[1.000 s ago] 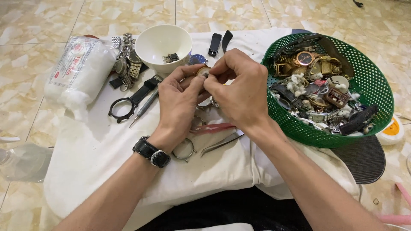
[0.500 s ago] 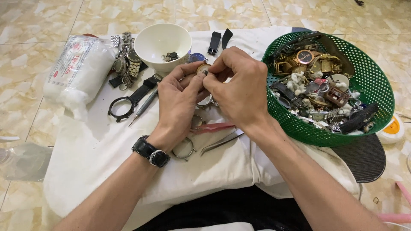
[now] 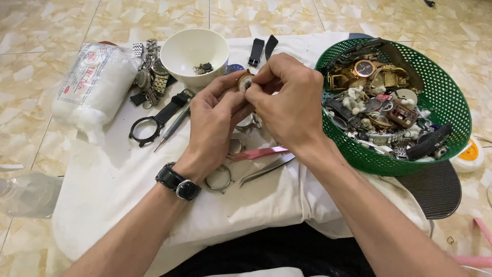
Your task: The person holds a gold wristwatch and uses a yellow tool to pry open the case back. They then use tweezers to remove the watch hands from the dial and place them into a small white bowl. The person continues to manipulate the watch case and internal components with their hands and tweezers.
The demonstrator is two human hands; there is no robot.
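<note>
Watch case (image 3: pixel 245 81), small, round and gold-toned, is held above the white cloth (image 3: pixel 123 169), just in front of the white bowl (image 3: pixel 201 49). Left hand (image 3: pixel 218 115) is closed on it, pinching its edge between thumb and fingertips. Right hand (image 3: pixel 287 97) is curled over the case from the other side, fingers pressing on its face; whether they also hold a small part or tool cannot be told, since the knuckles hide the contact.

Risks, as judged:
- A slip of the pinch would drop the case onto the loose ring (image 3: pixel 219 178) or the tweezers (image 3: pixel 266 169) lying just below the wrists, and could mark it.
- Any small piece freed under finger pressure could spring off into the folds of the cloth or roll to the tiled floor, where it would be hard to find.
- The right forearm lies near the rim of the green basket (image 3: pixel 451 87) of watch parts; a sideways jerk could tip or shift it.

Against the frame half a second back: both hands sit in almost the same place, the grip unchanged. The right fingers appear slightly more closed over the case. Bowl, basket and tools have not moved.
</note>
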